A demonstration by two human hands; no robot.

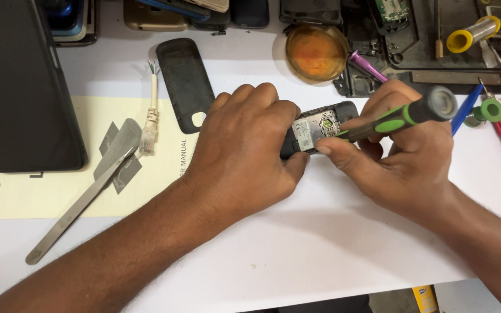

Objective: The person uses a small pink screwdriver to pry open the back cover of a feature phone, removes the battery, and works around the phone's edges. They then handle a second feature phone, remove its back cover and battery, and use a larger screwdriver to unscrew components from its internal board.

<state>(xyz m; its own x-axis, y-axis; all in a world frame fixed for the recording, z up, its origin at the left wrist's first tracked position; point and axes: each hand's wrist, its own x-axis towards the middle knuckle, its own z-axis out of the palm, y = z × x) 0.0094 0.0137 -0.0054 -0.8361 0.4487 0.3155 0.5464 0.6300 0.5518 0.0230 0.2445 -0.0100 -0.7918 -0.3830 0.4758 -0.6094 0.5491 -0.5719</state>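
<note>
Phone (320, 128), a small dark handset with its back cover off, lies on the white counter (320, 249) near the middle of the scene, its long axis running left to right. Its opened back faces up, showing a pale label and metal card slots set in black plastic.

The left hand (244, 150) covers the phone's left end, fingers curled over the far edge and the thumb pressed against the near edge, so the body is pinched between them. The right hand (401, 150) comes in from the right, its fingers closed around a screwdriver (401, 116) with a black and green rubbery handle. The handle points up and to the right, and the shaft slants down and left toward the exposed slots. The tip is hidden among the parts, so contact cannot be confirmed. The right hand's thumb rests along the phone's near right edge. Both hands touch the phone, the left on its left half, the right at its right half.

Left of the left hand lies the removed back cover (185, 81), matte black and rounded, with a round hole near its close end. Further left, steel tweezers (82, 203) lie slantwise across a pale yellow paper manual (59, 191), beside a cut white cable with a clear plug (151, 124). A round amber tin (316, 52) sits far behind the phone. Red and blue tools (497, 124) lie at the right.
</note>
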